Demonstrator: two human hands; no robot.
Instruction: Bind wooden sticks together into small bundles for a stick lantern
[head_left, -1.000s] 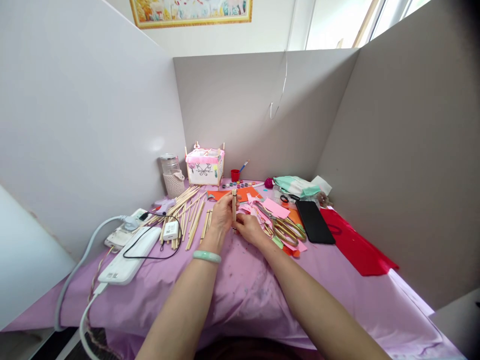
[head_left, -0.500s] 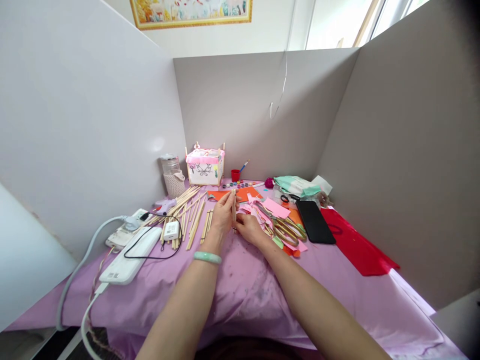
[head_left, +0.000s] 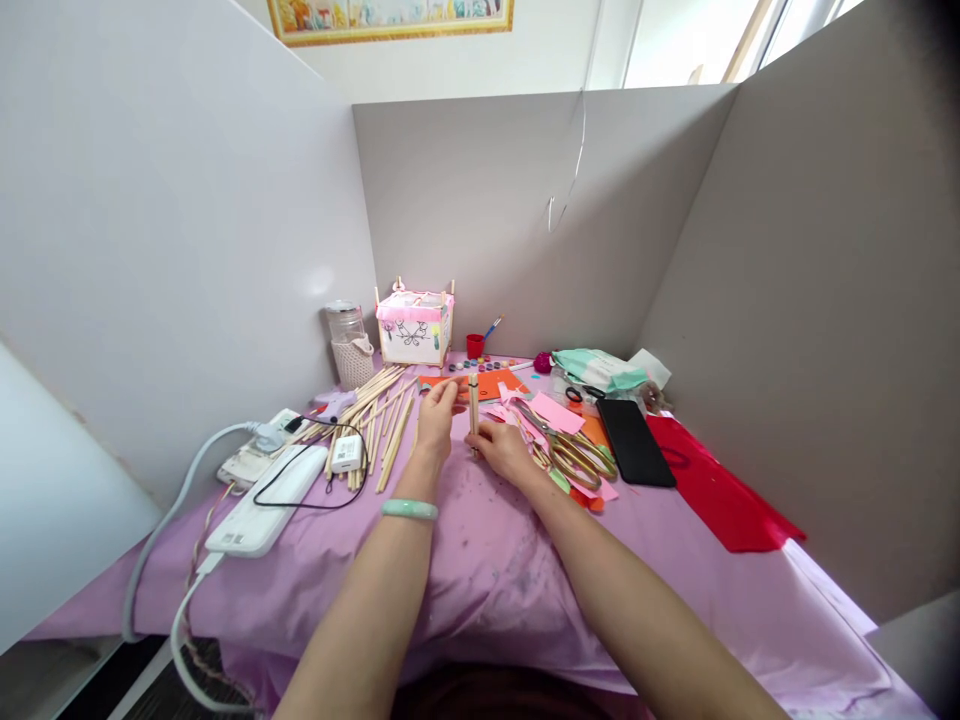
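A small upright bundle of wooden sticks (head_left: 474,405) stands in the middle, dark marks near its top. My right hand (head_left: 501,447) pinches it low down. Just left of its upper part is my left hand (head_left: 437,415), a green bangle on the wrist, fingers apart and fingertips close to the sticks. Loose wooden sticks (head_left: 391,440) lie to the left of my left hand. Pink paper scraps (head_left: 559,412) and gold-handled scissors (head_left: 576,457) are to the right of my right hand.
A white power strip (head_left: 266,505) and charger (head_left: 346,454) with cables lie left. Behind stand a jar (head_left: 351,350), a decorated box (head_left: 414,330) and a red cup (head_left: 475,346). A black phone-like slab (head_left: 635,443) and red cloth (head_left: 724,485) lie right.
My left hand has let go of the stick bundle and moved slightly left, its fingers opening. The bundle now shows more fully, held by my right hand. The view has shifted slightly.
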